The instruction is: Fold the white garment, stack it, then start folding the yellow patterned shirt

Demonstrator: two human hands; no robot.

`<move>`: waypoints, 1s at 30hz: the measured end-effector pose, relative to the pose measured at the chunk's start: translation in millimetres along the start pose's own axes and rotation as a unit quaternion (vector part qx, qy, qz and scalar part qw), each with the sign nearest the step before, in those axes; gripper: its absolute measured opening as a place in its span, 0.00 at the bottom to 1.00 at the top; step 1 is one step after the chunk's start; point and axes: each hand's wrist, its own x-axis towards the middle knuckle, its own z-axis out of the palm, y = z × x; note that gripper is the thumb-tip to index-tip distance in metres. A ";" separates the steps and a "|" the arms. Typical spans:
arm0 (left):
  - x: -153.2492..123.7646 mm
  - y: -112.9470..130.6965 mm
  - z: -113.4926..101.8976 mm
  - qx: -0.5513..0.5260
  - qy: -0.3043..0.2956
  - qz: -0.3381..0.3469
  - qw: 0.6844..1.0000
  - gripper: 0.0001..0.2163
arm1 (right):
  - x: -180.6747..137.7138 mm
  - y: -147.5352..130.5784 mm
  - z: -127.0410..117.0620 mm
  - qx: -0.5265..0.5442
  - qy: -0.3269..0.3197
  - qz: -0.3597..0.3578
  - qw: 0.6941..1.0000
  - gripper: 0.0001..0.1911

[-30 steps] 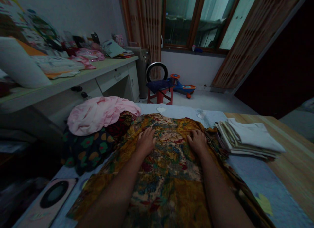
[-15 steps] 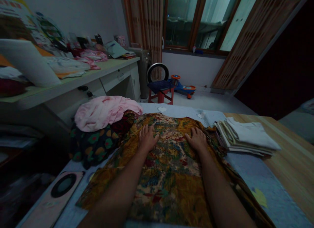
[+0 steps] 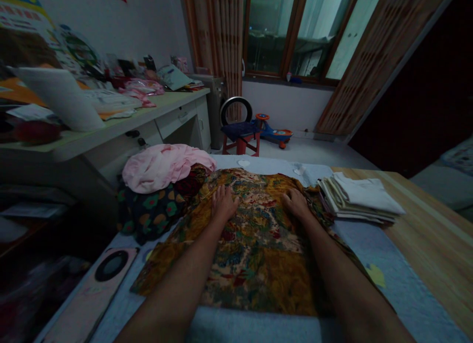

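Note:
A gold-brown patterned shirt (image 3: 251,254) lies spread out in front of me on the blue cloth-covered table (image 3: 258,328). My left hand (image 3: 224,202) rests flat on its upper left part, fingers stretched out. Near the upper right edge of the shirt, my right hand (image 3: 295,204) has its fingers curled in against the fabric, apparently gripping it. Some bunched fabric shows just beyond that hand, and my right forearm hides part of the shirt's right side.
A pink cloth (image 3: 166,166) sits on a dark patterned cloth (image 3: 155,210) at the left. Folded clothes (image 3: 364,197) are stacked at the right. A pink device with a black round (image 3: 92,293) lies front left. Beyond the table are a red stool (image 3: 241,145) and a cluttered desk (image 3: 129,123).
My right hand's fingers have gone from spread to curled in on the shirt. The shirt's lower hem shows further from me, with bare blue cloth in front of it. My left hand stays flat.

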 end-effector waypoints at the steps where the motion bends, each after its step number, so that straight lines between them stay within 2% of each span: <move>1: 0.1 -0.2 0.6 0.001 0.002 0.001 1.000 0.26 | -4.8 -0.8 -2.2 0.001 0.009 -0.011 1.000 0.22; 3: 0.7 -0.9 2.4 0.002 0.006 0.003 1.000 0.25 | -18.1 -4.1 -5.5 0.000 0.015 -0.029 0.999 0.19; 6: 1.9 -2.0 5.3 0.000 0.006 0.001 1.000 0.25 | -40.9 -10.2 -6.3 0.008 -0.016 -0.048 0.999 0.16; 11: 2.4 -1.8 5.0 0.003 0.001 0.001 1.000 0.26 | -63.1 -13.2 2.0 -0.004 -0.008 -0.040 0.999 0.21; 17: 1.7 -0.8 2.5 0.003 -0.009 -0.002 1.000 0.26 | -65.4 -9.5 8.8 -0.038 -0.008 0.012 0.999 0.29; 21: 1.8 -1.8 4.3 0.000 -0.012 -0.005 1.000 0.26 | -64.7 -3.5 8.7 -0.042 -0.002 0.012 0.999 0.28; 27: 5.1 -7.0 4.7 -0.035 0.036 0.021 0.999 0.18 | -64.8 2.1 8.5 -0.043 0.034 0.037 0.998 0.27; 30: 4.9 -8.4 0.2 -0.064 0.061 0.022 0.996 0.15 | -65.6 -2.3 4.3 -0.015 0.064 -0.005 0.998 0.24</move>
